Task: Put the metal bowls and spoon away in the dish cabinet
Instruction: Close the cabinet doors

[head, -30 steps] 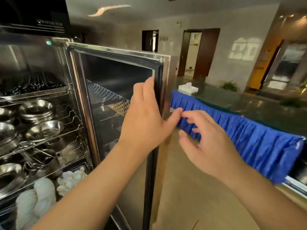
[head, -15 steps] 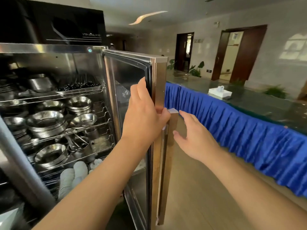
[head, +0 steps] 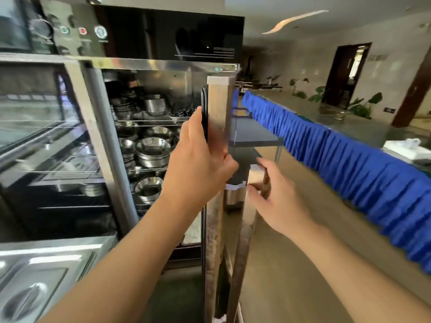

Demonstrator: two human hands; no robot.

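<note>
The steel dish cabinet [head: 163,65] stands open in front of me. Its wire shelves hold stacks of metal bowls [head: 152,150], with more bowls [head: 147,188] on a lower shelf. The cabinet door [head: 218,127] is seen nearly edge-on, swung partway across the opening. My left hand [head: 198,164] grips the door's edge, thumb wrapped round it. My right hand [head: 272,194] is curled over the top of the door's long vertical handle [head: 247,229]. No spoon is visible.
A long table with a blue pleated skirt [head: 349,164] runs along the right, a white tissue box [head: 405,148] on it. A second glass-door cabinet [head: 35,136] stands at left, steel food trays [head: 35,283] below it. Tan floor lies between door and table.
The door has swung toward shut and now shows its edge. My right hand moved from beside the handle onto its top. The view has turned left, showing more of the cabinets.
</note>
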